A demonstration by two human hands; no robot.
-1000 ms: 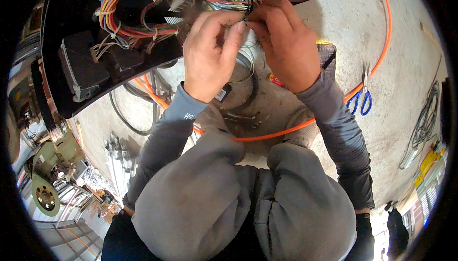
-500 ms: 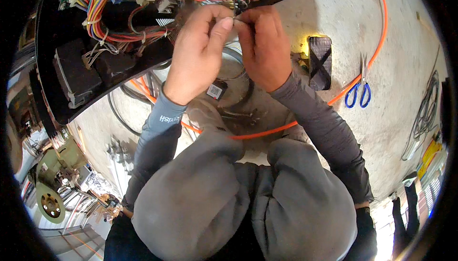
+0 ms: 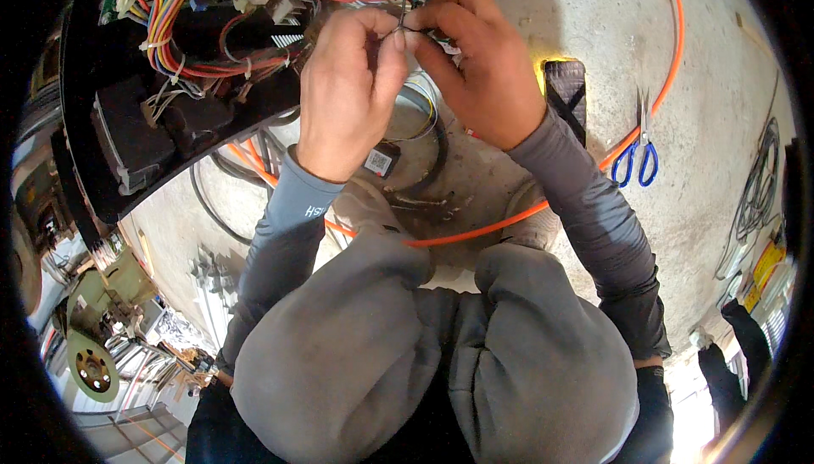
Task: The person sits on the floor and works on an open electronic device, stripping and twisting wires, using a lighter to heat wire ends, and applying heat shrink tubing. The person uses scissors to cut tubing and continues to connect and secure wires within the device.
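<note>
nearest the camera, two knees in soft grey fleece trousers (image 3: 441, 362) fill the lower frame, with grey long sleeves rising from them toward twelve o'clock. the left hand (image 3: 343, 95) is curled tight, thumb and forefinger pinched on a thin dark wire (image 3: 401, 19) at its upper end. the right hand (image 3: 479, 66) meets it from the one o'clock side, fingers bent and pinching the same wire, so the fingertips of both hands all but touch. the wire is a fine, stiff strand, sitting just under the top edge of the frame between the two thumbs, at the lip of the wiring.

beyond the hands, at eleven o'clock, a black open housing (image 3: 127, 133) holds a bundle of coloured wires (image 3: 174, 15), glossy and looped, with white plastic connectors and a green circuit board. below the hands, black cable loops (image 3: 428, 159) lie on rough, pale concrete floor (image 3: 704, 66). an orange cable (image 3: 670, 49) curves from one o'clock down across the floor behind the right forearm. at three o'clock lie scissors with blue handles (image 3: 636, 155), well apart from the hands, and near them a flat black and yellow object (image 3: 566, 95).
</note>
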